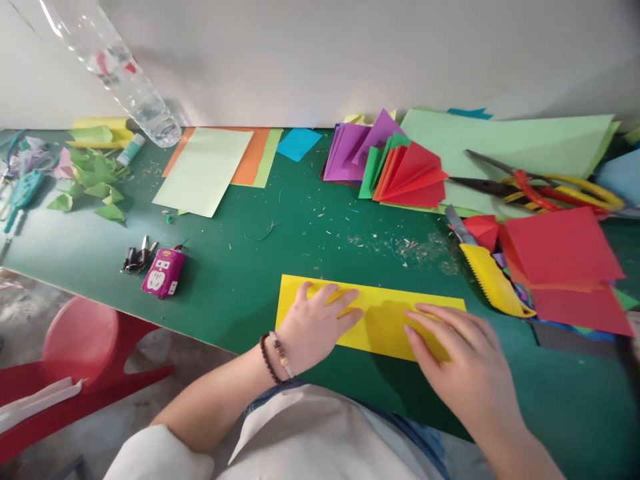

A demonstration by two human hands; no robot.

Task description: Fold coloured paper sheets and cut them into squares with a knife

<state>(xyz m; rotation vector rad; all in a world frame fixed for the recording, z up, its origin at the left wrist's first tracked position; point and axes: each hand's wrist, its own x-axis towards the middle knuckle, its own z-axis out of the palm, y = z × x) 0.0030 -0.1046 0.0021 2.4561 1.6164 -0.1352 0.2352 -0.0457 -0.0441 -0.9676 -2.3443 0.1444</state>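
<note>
A long yellow paper strip [385,312] lies flat on the green table in front of me. It may be a folded sheet; I cannot tell. My left hand [320,320] rests on its left part with the fingers spread. Beaded bracelets [276,357] circle that wrist. Over the right end of the strip is my right hand [460,343], its fingers stretched out and the thumb apart from them. Whether it presses on the paper or hovers just above is unclear. Neither hand grips anything.
Scissors [540,187], folded red paper [565,247] and a yellow utility knife [493,280] lie at the right. Folded coloured papers [410,177] line the back. A plastic bottle [125,80], glue stick [131,150], keys [140,255] and purple socket-shaped box [164,272] are left, above a red stool [83,340].
</note>
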